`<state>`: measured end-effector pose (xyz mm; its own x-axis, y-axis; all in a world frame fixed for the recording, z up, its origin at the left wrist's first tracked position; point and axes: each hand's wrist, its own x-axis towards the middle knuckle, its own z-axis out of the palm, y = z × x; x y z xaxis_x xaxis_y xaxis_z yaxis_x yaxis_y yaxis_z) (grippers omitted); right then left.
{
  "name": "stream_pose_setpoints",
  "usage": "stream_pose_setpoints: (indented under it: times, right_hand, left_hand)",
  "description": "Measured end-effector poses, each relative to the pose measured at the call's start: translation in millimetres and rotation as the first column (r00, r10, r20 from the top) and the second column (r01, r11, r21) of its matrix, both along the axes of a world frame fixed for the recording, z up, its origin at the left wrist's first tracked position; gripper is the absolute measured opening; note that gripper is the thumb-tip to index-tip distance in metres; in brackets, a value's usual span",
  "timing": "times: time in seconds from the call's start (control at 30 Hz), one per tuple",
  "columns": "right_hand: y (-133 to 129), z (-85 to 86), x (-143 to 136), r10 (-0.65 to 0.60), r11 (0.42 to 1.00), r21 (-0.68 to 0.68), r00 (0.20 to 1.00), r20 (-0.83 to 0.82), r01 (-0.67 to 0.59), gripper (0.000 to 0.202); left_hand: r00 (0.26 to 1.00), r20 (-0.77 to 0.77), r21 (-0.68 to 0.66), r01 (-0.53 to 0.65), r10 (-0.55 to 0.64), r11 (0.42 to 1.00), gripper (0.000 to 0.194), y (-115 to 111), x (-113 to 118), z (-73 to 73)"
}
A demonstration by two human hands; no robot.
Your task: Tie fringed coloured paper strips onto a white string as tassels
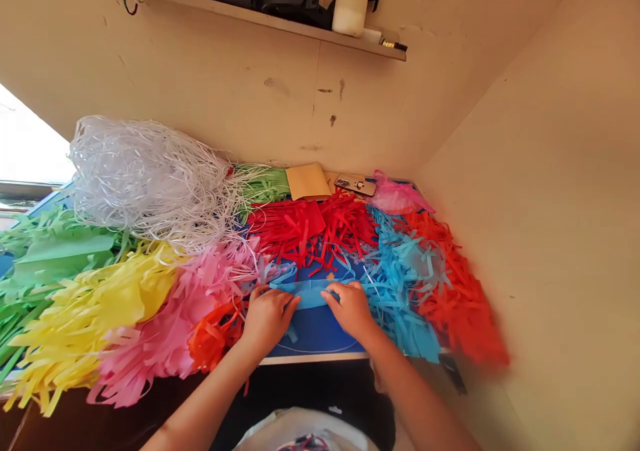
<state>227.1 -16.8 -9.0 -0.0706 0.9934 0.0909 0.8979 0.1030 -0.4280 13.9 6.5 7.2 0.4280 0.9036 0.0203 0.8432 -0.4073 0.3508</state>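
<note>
A light blue strip of fringed tissue paper (311, 294) stretches between my two hands, just above the blue tabletop (320, 331). My left hand (270, 314) pinches its left part, thumb and fingers together. At the other side my right hand (347, 304) has its fingertips closed on the strip. Thin cut ends of the same blue paper trail beyond both hands. A pile of blue fringed paper (405, 291) lies close by my right hand, and an orange fringed bunch (215, 334) sits left of my left hand. Red fringed paper (310, 228) spreads behind the strip.
Pink (170, 311), yellow (110, 298) and green fringed paper (65, 258) cover the left side. White string (150, 178) is heaped behind them. A brown paper packet (307, 181), a phone (355, 184) and a pink plastic bag (397, 196) lie along the wall. Overhead juts a shelf (250, 12).
</note>
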Motion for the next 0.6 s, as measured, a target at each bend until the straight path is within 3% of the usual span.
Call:
stream_pose_setpoints:
  times: [0.07,0.2,0.6]
  right_hand:
    - [9.8,-1.3,-5.1,-0.074,0.997,0.002,0.997,0.036,0.074,0.017]
    - [20.0,-5.7,-10.2,-0.106,0.994,0.011,0.992,0.063,0.105,0.014]
    - [19.5,-7.9,-7.3,-0.107,0.994,-0.018,0.993,0.047,0.108,0.012]
  left_hand:
    - [0.997,-0.049,0.008,-0.064,0.065,0.998,0.036,6.7,7.5,2.4]
    - [0.982,-0.130,0.013,-0.139,0.140,0.990,0.031,15.9,16.8,4.2]
    - [0.974,-0.187,0.038,-0.122,0.127,0.992,0.030,22.6,16.1,1.7]
